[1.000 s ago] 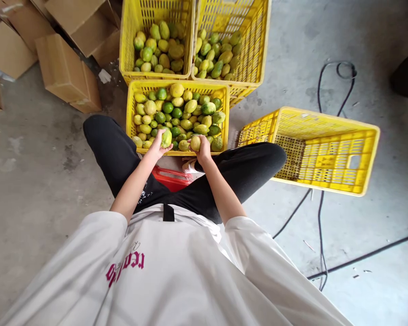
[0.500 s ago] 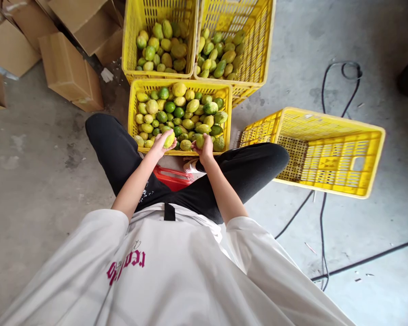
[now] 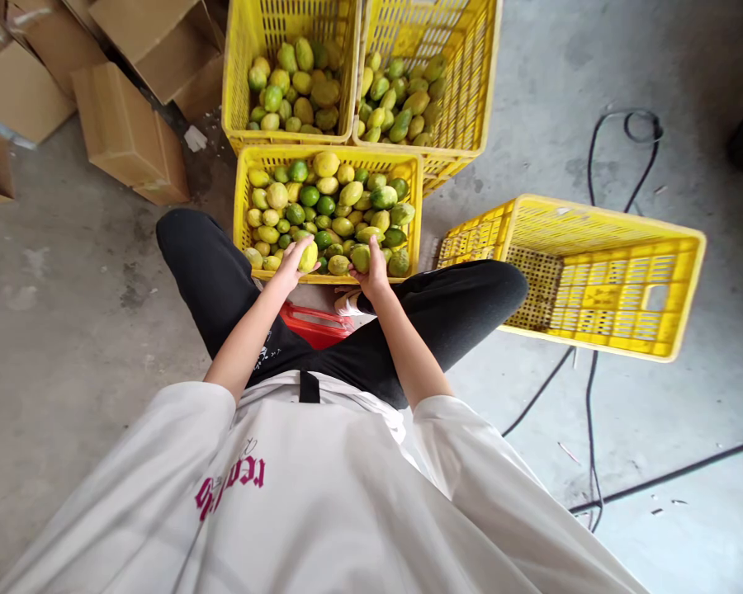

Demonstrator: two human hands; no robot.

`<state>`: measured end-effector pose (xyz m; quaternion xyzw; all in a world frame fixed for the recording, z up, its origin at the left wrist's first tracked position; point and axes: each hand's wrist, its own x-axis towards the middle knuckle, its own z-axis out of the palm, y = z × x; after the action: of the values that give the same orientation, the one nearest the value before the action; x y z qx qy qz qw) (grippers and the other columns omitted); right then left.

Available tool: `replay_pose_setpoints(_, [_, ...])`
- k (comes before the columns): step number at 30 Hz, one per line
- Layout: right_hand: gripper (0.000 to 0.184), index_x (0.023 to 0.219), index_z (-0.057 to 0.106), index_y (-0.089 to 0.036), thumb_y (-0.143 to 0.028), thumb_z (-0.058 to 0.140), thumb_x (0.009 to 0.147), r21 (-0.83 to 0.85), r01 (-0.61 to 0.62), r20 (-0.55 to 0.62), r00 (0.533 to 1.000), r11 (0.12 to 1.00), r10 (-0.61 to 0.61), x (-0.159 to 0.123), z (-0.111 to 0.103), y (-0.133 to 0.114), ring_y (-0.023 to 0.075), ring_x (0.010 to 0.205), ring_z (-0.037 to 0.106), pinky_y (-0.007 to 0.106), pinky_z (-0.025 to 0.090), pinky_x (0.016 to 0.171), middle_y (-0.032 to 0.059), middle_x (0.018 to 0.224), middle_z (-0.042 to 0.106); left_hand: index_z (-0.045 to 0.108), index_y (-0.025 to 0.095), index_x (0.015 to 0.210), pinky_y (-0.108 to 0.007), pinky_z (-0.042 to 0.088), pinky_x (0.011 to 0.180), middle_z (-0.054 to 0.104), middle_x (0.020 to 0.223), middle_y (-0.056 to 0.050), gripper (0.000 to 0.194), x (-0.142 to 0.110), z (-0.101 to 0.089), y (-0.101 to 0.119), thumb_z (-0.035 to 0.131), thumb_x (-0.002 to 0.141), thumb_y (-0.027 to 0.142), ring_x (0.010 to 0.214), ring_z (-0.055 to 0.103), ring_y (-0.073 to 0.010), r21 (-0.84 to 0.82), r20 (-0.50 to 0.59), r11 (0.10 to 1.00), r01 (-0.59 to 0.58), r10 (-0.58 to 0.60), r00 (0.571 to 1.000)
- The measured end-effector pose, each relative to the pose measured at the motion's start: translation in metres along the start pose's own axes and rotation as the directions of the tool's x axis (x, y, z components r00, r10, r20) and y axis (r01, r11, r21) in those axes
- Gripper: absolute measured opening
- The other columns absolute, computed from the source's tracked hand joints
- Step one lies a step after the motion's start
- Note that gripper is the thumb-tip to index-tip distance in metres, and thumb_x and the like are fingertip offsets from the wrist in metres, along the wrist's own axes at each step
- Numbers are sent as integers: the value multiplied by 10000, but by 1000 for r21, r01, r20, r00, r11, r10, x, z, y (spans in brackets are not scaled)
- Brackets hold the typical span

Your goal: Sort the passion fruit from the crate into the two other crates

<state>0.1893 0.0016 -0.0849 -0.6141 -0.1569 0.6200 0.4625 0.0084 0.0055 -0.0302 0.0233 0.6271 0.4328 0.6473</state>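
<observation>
My left hand (image 3: 290, 266) is closed round a yellow lemon (image 3: 308, 258), over the near left side of a yellow plastic crate (image 3: 416, 210). A greener lemon (image 3: 360, 260) sits in my right hand (image 3: 375, 271), the thumb along its side and the fingers partly hidden beneath. Both hands are at the crate's near rim, a short gap apart. Below them the crate holds many lemons (image 3: 351, 194), from deep green to yellow and of mixed sizes.
Behind stand two more yellow crates (image 3: 354, 99), partly filled with similar fruit. An empty yellow crate (image 3: 619, 285) lies tilted at the right. Cardboard boxes (image 3: 120, 124) crowd the left back. A black cable (image 3: 588, 412) runs over the floor, and something red (image 3: 315, 324) is between my legs.
The lemon in my left hand has turned slightly and stands more upright. My right hand has tilted its lemon a little, with the thumb higher. The crates have stayed put.
</observation>
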Motion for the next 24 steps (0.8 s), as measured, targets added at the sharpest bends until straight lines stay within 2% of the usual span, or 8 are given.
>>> replay_pose_setpoints(2, [543, 987, 505, -272, -616, 897, 835, 15, -29, -30, 999, 999, 29, -3, 2, -2, 101, 545, 630, 191, 514, 447, -75, 764, 643, 633, 212, 855, -282, 652, 812, 685, 761, 23, 234, -3, 2, -1, 847, 946, 197, 653, 671, -108, 31, 9, 1000, 3, -4, 1000])
replay_pose_setpoints(5, [526, 977, 488, -275, -549, 915, 837, -9, -24, -9, 1000, 1000, 24, -6, 2, -3, 113, 564, 641, 205, 519, 472, -68, 768, 651, 644, 204, 834, -303, 654, 789, 696, 706, -7, 231, -4, 5, -1, 794, 1002, 251, 645, 700, -143, 63, 37, 998, 29, -32, 999])
replay_pose_setpoints(10, [541, 896, 558, -248, -777, 652, 955, -13, -53, 72, 996, 998, 54, -3, -2, -2, 199, 738, 712, 275, 561, 536, 25, 783, 683, 710, 172, 906, -294, 647, 741, 727, 699, -69, 397, 0, 7, 1, 525, 1145, 431, 712, 766, -199, 27, 44, 996, 82, -84, 996])
replay_pose_setpoints(12, [599, 857, 578, -235, -821, 563, 978, -5, -56, 99, 994, 998, 56, -2, -4, -2, 201, 746, 695, 280, 544, 531, 54, 797, 695, 704, 171, 913, -279, 641, 718, 719, 691, -69, 427, 1, 7, 2, 492, 1156, 451, 686, 749, -190, 4, 26, 995, 97, -97, 995])
replay_pose_setpoints(14, [618, 853, 592, -226, -830, 556, 978, 2, -41, 103, 994, 999, 40, -2, -4, -2, 184, 710, 668, 271, 509, 510, 56, 809, 693, 682, 180, 925, -271, 639, 722, 703, 684, -47, 406, 0, 7, 3, 491, 1160, 450, 654, 725, -171, -7, 0, 994, 106, -106, 994])
replay_pose_setpoints(18, [550, 919, 604, -226, -762, 726, 908, -18, 4, 44, 999, 1000, -3, -5, 0, -3, 142, 639, 636, 242, 453, 490, -4, 794, 612, 676, 197, 998, -303, 654, 771, 712, 749, -23, 348, -5, 8, 5, 547, 1147, 483, 684, 743, -172, -16, -11, 993, 116, -116, 993])
replay_pose_setpoints(21, [501, 991, 581, -244, -617, 872, 828, -47, 36, -21, 999, 998, -37, -7, 2, -4, 120, 625, 635, 222, 454, 499, -43, 820, 607, 692, 214, 1021, -326, 667, 795, 712, 773, -11, 314, -6, 7, 4, 686, 1079, 523, 738, 762, -185, -17, 8, 995, 96, -96, 995])
replay_pose_setpoints(24, [469, 1030, 551, -266, -524, 883, 824, -53, 49, -75, 996, 997, -53, -7, 1, -4, 109, 613, 639, 208, 474, 515, -63, 841, 651, 675, 214, 946, -303, 660, 813, 689, 723, 13, 243, -5, 5, 2, 836, 988, 392, 692, 709, -144, 35, 21, 999, 37, -38, 999])
